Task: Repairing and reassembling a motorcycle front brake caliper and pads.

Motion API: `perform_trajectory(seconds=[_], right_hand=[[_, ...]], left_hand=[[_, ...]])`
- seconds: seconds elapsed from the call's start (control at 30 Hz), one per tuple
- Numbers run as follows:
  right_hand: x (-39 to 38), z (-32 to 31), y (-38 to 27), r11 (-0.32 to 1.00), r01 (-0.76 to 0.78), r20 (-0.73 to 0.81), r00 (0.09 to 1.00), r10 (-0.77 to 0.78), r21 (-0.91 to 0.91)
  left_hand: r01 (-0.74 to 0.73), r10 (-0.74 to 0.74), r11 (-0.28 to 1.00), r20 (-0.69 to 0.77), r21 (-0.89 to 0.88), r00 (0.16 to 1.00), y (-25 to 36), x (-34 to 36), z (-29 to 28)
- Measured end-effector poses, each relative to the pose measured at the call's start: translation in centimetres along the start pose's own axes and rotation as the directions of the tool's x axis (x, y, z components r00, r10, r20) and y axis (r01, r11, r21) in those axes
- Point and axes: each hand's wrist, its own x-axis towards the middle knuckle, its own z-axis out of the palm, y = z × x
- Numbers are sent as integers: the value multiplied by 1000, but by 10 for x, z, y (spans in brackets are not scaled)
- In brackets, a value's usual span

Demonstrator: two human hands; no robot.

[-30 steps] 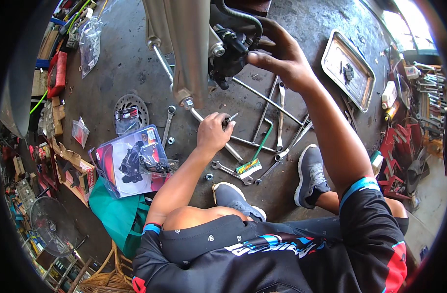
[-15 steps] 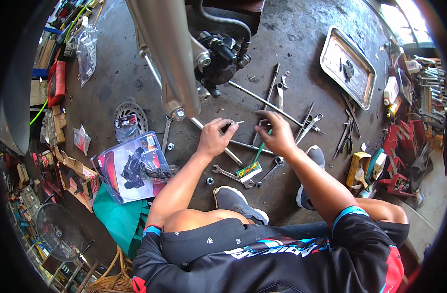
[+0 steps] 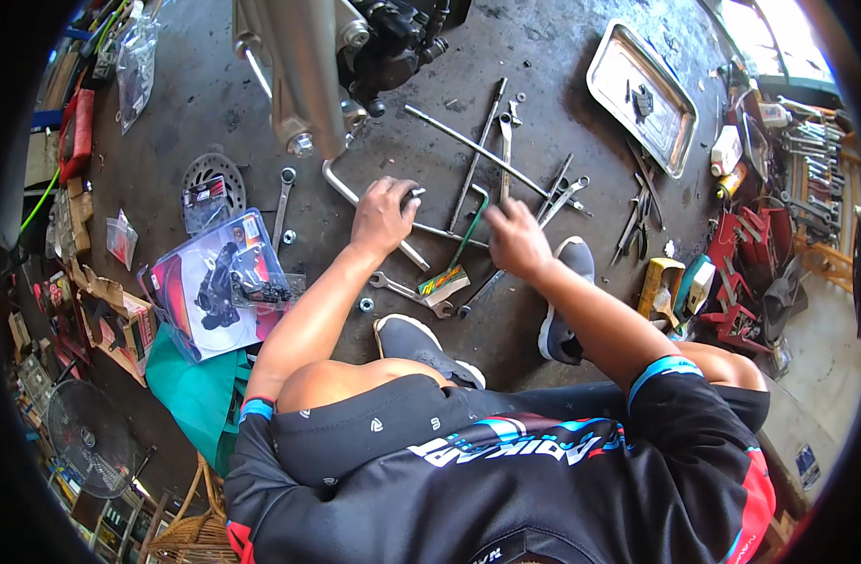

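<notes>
- Metal pin (image 3: 418,192): pinched in the left hand (image 3: 383,218), above the floor (image 3: 543,56).
- Right hand (image 3: 518,237): fingers curled near green hex key (image 3: 470,230); hold cannot be told.
- Metal tray (image 3: 670,139): holds small dark parts (image 3: 643,101).

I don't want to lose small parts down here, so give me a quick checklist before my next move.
1. Small silver metal pin in the left hand: ok, pinched at the fingertips.
2. Bare right hand free: cannot tell, its curled fingers hide the grip.
3. Green hooked metal rod near the right hand: ok, beside its fingers.
4. Black brake caliper clear of both hands: ok.
5. Floor before the grey left shoe free of tools: not ok, a silver open-ended wrench lies there.
</notes>
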Motion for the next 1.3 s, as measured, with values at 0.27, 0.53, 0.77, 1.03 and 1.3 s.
perform_trajectory(seconds=[0.27,0.53,0.77,1.03,1.3], right_hand=[[11,-13,-3,922,282,6,957,-290,-265],[47,-121,-91,665,-151,21,979,201,732],[45,-165,-146,238,-93,66,991,118,967],[51,-156,-151,135,-57,36,988,148,989],[60,-177,-172,-533,-172,272,956,113,828]], left_hand=[[102,-167,889,-107,-447,980,31,0,-10],[-39,-80,390,-76,-920,994,115,22,-75],[-2,-209,76,-18,-997,978,145,43,-125],[-38,-258,-58,-22,-998,966,145,48,-122],[-62,-296,-209,2,-976,955,153,51,-128]])
